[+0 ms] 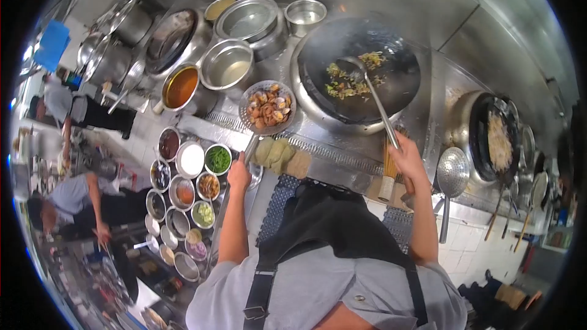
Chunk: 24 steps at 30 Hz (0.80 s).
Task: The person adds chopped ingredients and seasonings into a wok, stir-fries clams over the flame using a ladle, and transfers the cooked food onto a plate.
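My left hand (pixel 239 175) is closed round the handle of a perforated strainer (pixel 244 110), held level beside the wok and filled with clams (pixel 269 107). In my right hand (pixel 408 160) is the long handle of a ladle (pixel 378 101), whose bowl rests inside the big black wok (pixel 397 85). Chopped greens and other bits (pixel 348 88) lie scattered over the wok's bottom, and steam rises from it. A folded greenish cloth (pixel 273 155) lies on the stove's front edge, just right of my left hand.
Bowls of seasonings and chopped ingredients (pixel 178 223) stand at my left. Pots of liquid (pixel 227 65) sit left of the wok. A bamboo brush (pixel 387 177) and a perforated skimmer (pixel 453 172) are near my right hand. Another wok (pixel 480 140) is farther right. Two people work at far left.
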Each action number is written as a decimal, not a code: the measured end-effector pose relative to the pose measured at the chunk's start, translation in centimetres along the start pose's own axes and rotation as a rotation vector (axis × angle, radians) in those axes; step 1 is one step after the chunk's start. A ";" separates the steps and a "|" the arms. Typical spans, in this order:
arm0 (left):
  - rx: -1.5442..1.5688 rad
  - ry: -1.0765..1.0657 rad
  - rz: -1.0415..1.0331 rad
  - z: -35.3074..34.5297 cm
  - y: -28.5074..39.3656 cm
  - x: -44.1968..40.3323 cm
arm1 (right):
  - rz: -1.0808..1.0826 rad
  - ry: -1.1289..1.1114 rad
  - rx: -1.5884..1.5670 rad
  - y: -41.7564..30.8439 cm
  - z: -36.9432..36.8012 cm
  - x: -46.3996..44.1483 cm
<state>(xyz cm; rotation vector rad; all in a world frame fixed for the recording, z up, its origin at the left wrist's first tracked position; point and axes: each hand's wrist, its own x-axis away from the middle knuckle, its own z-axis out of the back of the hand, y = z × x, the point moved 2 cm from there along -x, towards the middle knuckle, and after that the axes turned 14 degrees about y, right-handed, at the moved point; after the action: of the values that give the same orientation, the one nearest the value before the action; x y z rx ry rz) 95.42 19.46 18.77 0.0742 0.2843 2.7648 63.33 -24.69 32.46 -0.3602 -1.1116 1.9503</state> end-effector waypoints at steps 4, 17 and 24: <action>0.007 -0.011 0.031 0.0 0.3 -0.5 | -0.026 0.381 0.080 0.1 -3.1 -5.8; 0.044 0.193 -0.169 4.9 4.5 -1.0 | 0.230 0.070 0.082 -3.8 -3.1 6.8; 0.394 0.196 -0.395 5.3 13.0 0.0 | -0.326 0.387 -0.374 -1.5 -3.5 2.5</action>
<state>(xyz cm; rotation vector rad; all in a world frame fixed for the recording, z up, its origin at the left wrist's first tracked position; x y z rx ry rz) 91.37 8.51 26.63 -0.1399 0.8003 2.2918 64.66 -20.35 32.11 -0.6793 -1.1859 1.3159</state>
